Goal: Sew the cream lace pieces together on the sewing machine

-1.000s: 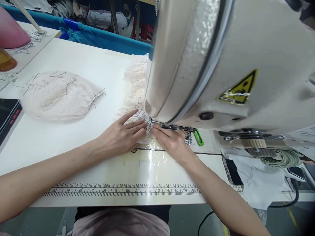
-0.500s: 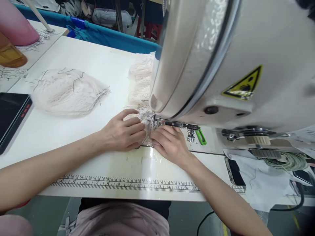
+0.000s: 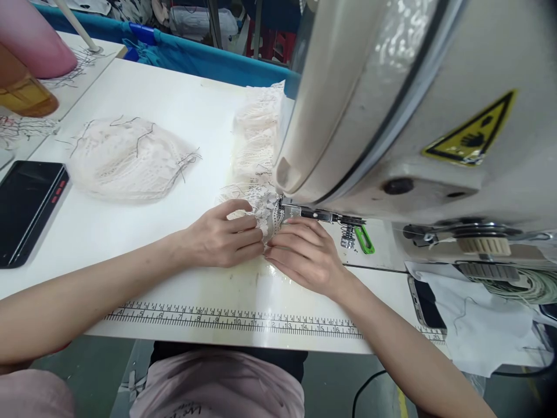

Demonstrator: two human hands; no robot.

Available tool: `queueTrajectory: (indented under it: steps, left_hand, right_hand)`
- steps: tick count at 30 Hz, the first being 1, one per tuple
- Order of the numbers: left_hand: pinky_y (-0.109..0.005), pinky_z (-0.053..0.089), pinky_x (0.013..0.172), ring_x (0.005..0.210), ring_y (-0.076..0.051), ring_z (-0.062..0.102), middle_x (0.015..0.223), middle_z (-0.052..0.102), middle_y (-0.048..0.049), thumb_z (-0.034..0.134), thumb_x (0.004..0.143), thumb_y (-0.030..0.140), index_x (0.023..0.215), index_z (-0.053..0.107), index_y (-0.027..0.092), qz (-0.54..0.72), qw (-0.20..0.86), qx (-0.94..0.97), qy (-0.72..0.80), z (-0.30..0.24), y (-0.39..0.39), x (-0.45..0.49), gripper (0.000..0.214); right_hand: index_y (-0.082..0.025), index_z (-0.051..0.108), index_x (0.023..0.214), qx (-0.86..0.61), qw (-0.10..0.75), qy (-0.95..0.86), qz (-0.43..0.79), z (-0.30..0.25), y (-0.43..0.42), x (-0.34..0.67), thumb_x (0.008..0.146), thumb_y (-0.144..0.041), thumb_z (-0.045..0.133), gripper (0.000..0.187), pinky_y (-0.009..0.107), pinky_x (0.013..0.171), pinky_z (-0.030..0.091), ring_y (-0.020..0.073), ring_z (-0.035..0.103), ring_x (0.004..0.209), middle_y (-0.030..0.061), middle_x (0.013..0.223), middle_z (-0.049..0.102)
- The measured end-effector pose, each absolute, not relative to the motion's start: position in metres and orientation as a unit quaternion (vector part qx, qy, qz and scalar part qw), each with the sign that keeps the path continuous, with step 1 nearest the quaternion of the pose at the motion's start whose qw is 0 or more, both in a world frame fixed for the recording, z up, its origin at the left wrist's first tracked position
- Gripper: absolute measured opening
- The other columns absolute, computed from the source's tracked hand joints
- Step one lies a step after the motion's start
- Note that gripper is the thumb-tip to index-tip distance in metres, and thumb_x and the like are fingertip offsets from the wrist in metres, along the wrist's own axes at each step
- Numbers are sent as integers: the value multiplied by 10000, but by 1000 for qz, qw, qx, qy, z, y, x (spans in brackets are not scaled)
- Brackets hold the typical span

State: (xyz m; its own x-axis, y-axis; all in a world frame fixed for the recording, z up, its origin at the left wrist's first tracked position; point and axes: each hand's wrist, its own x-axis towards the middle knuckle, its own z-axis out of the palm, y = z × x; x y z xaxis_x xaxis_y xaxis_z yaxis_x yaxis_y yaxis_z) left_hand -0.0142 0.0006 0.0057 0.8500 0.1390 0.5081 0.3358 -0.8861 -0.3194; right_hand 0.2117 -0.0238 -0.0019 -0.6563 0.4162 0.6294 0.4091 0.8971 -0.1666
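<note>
A strip of pale lace (image 3: 256,139) runs under the head of a sewing machine (image 3: 339,104) and lies gathered on the table behind the needle area. With curled fingers, my left hand (image 3: 226,235) holds the lace just left of the presser foot (image 3: 282,204). My right hand (image 3: 307,252) grips the near end of the lace in front of the foot, its fingers pressed together and its fingertips close to those of my left hand. The lace between both hands is partly covered by my fingers.
A heap of pale lace (image 3: 134,159) with dark thread ends lies on the left, beside a black device (image 3: 30,212). A printed ruler (image 3: 235,322) follows the front edge. Green thread snips (image 3: 364,240), a phone (image 3: 427,302) and white cloth (image 3: 478,325) are on the right.
The view has shifted slightly. The lace between my hands has moved a little toward the needle area, and my right fingertips now sit closer to my left ones.
</note>
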Motion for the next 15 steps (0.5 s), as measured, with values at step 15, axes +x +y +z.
queueTrajectory:
  steps: [15]
  left_hand:
    - [-415, 428, 1084, 1251, -272, 554, 1301, 616, -147, 443, 903, 317, 1313, 548, 67, -157, 61, -961, -217, -3, 4, -13, 491]
  right_hand:
    - [-161, 672, 935, -227, 331, -916, -20, -5, -28, 212, 844, -100, 661, 110, 307, 885, 534, 140, 660, 872, -14, 883, 743]
